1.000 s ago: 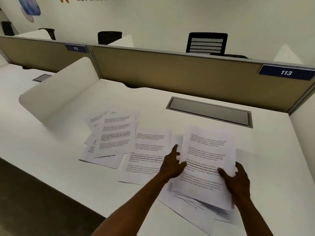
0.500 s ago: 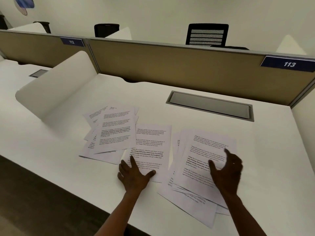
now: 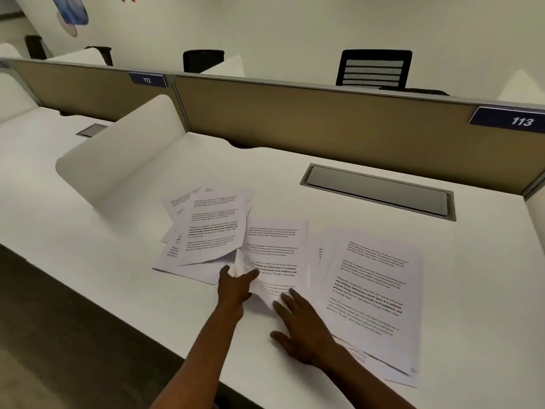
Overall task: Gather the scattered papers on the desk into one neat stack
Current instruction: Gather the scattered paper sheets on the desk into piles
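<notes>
Papers, thin and limp, are buckling at the middle sheet [image 3: 274, 255] where the left hand [image 3: 234, 287] is pinching its near corner; the right hand [image 3: 303, 326] is lying open and flat beside it, near the right pile [image 3: 374, 290]. Sliding hands under edges should work better on this slick desk [image 3: 472, 276].

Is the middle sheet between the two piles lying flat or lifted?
Lifted in part. The middle sheet has its near-left corner curled up and creased between the left hand and right hand; its far half lies flat.

tan partition [image 3: 309, 125], grey cable hatch [image 3: 379, 191], black chair [image 3: 374, 69]
</notes>
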Motion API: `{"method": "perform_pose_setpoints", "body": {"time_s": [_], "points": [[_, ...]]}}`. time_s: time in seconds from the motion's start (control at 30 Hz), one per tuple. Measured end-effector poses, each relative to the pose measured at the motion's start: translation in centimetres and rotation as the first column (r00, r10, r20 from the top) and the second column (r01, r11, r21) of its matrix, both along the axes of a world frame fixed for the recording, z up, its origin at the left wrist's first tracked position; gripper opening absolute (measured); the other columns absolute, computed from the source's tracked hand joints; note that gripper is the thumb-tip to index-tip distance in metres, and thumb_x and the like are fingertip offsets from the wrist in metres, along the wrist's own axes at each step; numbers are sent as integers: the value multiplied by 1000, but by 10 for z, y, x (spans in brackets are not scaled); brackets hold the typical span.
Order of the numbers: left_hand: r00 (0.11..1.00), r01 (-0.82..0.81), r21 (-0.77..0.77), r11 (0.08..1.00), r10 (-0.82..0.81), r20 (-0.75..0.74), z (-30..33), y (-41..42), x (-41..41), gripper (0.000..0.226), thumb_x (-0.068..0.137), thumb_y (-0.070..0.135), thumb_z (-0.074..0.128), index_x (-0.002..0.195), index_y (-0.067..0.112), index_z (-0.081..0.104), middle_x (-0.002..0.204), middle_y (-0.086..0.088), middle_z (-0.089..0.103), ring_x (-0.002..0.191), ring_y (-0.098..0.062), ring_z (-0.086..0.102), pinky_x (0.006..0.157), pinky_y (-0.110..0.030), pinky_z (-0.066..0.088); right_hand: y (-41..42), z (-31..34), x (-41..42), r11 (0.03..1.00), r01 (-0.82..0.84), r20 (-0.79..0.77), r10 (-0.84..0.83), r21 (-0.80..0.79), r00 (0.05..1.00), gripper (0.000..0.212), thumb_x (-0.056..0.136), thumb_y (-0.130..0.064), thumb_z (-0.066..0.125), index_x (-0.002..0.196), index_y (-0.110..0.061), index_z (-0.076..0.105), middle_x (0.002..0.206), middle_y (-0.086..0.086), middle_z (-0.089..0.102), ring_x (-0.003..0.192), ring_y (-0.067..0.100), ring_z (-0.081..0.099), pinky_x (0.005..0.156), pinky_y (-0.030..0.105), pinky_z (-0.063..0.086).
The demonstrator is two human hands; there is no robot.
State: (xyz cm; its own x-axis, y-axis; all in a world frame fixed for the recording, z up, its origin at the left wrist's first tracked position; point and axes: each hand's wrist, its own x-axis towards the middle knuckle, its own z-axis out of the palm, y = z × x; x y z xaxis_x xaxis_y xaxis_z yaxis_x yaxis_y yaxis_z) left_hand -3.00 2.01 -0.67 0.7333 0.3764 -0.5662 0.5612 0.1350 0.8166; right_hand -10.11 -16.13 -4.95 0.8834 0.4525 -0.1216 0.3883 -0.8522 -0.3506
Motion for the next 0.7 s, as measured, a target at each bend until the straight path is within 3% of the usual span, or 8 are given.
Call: {"method": "perform_pose_setpoints", "body": {"time_s": [0.1,0.13,0.2,0.3,0.4,0.47,0.53,0.7], "points": [[998,53,-140,989,-48,40,17,0,2,52,85,1,71,133,11,56,125,-18,66,101,-32,66,62,-34,58,0,8,0,957,99,-46,-90,271,995,68,95,-62,43,152,-25,35,159,-4,34,152,13,14,120,28,13],[998,46,-200,979,-36,56,23,0,2,48,85,-1,69,131,11,58,124,-18,67,101,-32,66,63,-35,58,0,16,0,891,200,-103,-173,408,980,66,92,-65,46,148,-29,42,154,-10,40,147,4,22,118,25,17],[998,12,-402,916,16,67,36,0,3,43,84,-4,67,126,8,62,124,-20,67,103,-33,66,70,-38,60,-5,36,4,652,435,-274,-339,621,900,60,84,-76,47,135,-43,52,139,-23,49,131,-13,37,114,26,30],[992,-38,-712,701,111,56,56,3,0,50,81,-4,70,129,1,60,130,-23,64,106,-34,67,66,-37,63,-20,62,20,248,696,-540,-477,674,694,65,77,-83,48,131,-47,53,139,-18,52,128,7,50,107,37,40],[988,27,-819,573,112,110,70,0,-2,57,82,-1,67,137,2,55,129,-21,65,111,-33,66,60,-31,63,-40,73,41,-20,869,-847,-236,494,477,66,83,-57,68,138,-27,49,139,9,56,114,31,63,95,45,53],[985,91,-842,532,75,154,78,-7,-6,58,83,4,65,140,2,51,122,-18,69,106,-31,69,79,-28,59,-50,83,44,-66,924,-926,-38,377,375,58,74,-50,80,117,-18,59,122,21,65,97,40,72,81,48,60],[981,131,-868,478,64,183,81,-14,-12,61,85,7,63,144,3,48,128,-18,65,108,-31,68,94,-36,54,-55,89,42,-32,944,-944,10,329,329,58,64,-49,86,106,-20,59,113,25,69,90,42,74,74,48,61],[945,309,-890,334,-1,327,85,-40,-31,75,77,9,77,146,4,46,134,-20,61,120,-36,63,99,-48,53,-63,90,31,-29,939,-936,75,343,345,72,71,-47,84,123,-6,56,114,22,72,98,37,73,81,46,59]]}}
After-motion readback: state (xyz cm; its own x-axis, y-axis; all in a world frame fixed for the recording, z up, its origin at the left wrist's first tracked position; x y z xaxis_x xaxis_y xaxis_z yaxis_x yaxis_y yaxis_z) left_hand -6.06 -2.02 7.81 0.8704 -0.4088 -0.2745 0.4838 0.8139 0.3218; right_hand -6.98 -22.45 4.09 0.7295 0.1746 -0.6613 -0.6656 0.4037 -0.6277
